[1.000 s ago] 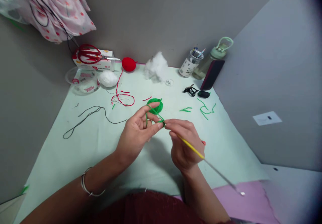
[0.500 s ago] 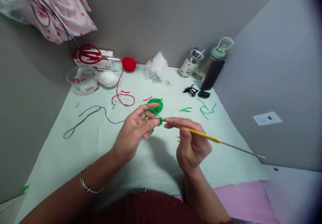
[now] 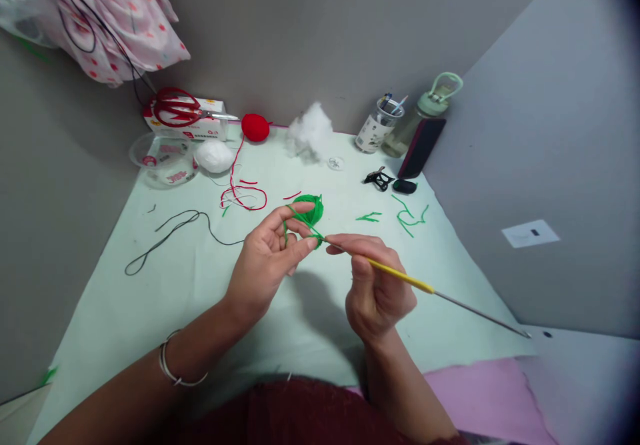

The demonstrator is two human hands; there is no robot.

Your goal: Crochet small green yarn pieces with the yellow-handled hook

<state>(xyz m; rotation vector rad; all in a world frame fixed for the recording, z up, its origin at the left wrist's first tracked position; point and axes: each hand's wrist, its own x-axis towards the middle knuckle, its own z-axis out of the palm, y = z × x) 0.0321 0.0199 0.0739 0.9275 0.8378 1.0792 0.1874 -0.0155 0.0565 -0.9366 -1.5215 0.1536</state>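
Note:
My left hand (image 3: 270, 251) pinches a small green crochet piece (image 3: 319, 240) between thumb and fingers, and a strand of green yarn runs over its raised index finger. In my right hand (image 3: 383, 288) is a crochet hook (image 3: 400, 273) with a yellow grip and a bare metal tail slanting down to the right. The hook's working tip meets the green piece at my left fingertips; exactly how the yarn lies on it is too small to tell. Just beyond my left fingers sits a ball of green yarn (image 3: 311, 209), partly covered by them.
Along the back stand red-handled scissors (image 3: 175, 107) on a box, a plastic tub (image 3: 165, 161), white yarn (image 3: 215, 156), red yarn (image 3: 255, 127), stuffing (image 3: 310, 131), a pen cup (image 3: 379, 128), a bottle (image 3: 433, 105) and a phone (image 3: 423, 148). Green yarn scraps (image 3: 413, 220) lie at right, a black cord (image 3: 187, 218) at left.
The hook's tail end has swung downward, and my right hand has shifted slightly left. My left hand still pinches the green piece, which now shows less below the fingers.

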